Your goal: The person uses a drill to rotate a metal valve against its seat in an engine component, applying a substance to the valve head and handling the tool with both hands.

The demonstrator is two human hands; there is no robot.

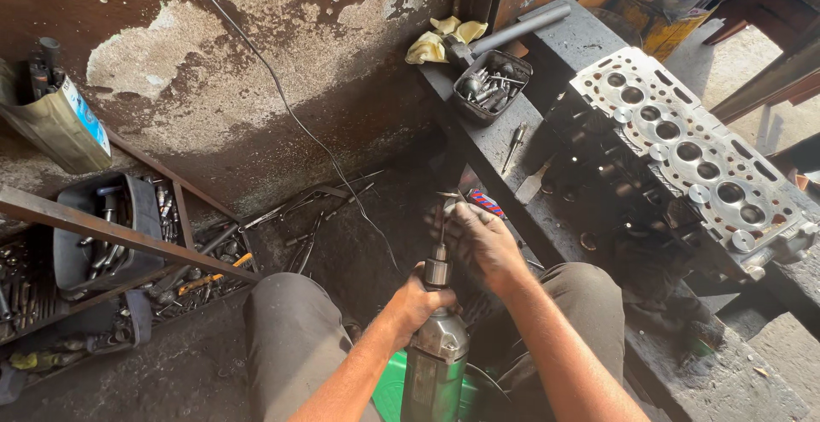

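The grey-and-green metal power drill [436, 349] stands upright between your knees, an engine valve [444, 217] in its chuck. Your left hand [416, 302] wraps its grip round the drill's neck; your right hand [480, 238], fingers spread, touches the valve head, beside the dark desk [512, 144] carrying a silver cylinder head [692, 153].

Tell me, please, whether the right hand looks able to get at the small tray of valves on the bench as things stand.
Probably yes: the right hand is open by the drill's tip, and the bench between it and the tray looks unobstructed.
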